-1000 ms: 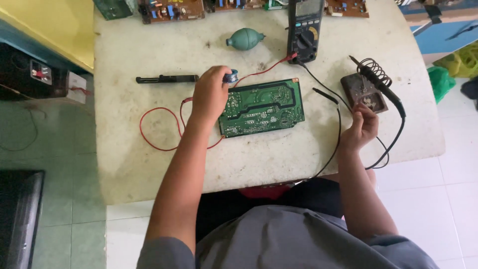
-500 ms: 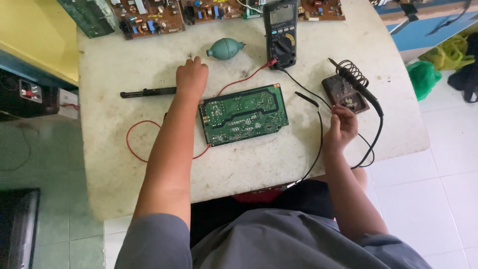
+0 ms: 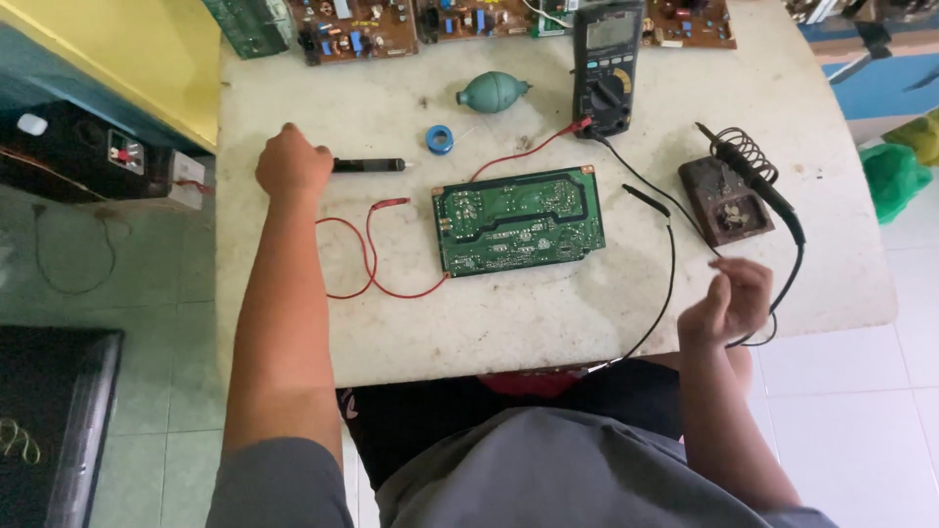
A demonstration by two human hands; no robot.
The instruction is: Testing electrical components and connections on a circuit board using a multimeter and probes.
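Observation:
My left hand (image 3: 291, 162) is closed around the left end of a black rod-shaped tool (image 3: 370, 165) lying on the white table (image 3: 509, 323). A green circuit board (image 3: 518, 220) lies flat at the table's middle. A red probe lead (image 3: 370, 244) loops between my left arm and the board. My right hand (image 3: 732, 301) hovers at the table's right front edge, fingers loosely curled near a black cable (image 3: 668, 284); whether it grips the cable is unclear. A soldering iron (image 3: 751, 181) rests on its coil stand (image 3: 724, 200) just beyond that hand.
A black multimeter (image 3: 608, 64) stands at the back, beside a teal rubber blower bulb (image 3: 492, 93) and a small blue solder roll (image 3: 440, 139). Several brown circuit boards (image 3: 352, 27) line the far edge. A yellow panel (image 3: 117, 49) and dark box are at left.
My left hand moved left from near the board to the black rod tool and closed on it. The blue roll is now uncovered. My right hand drew back from the iron stand toward the table edge.

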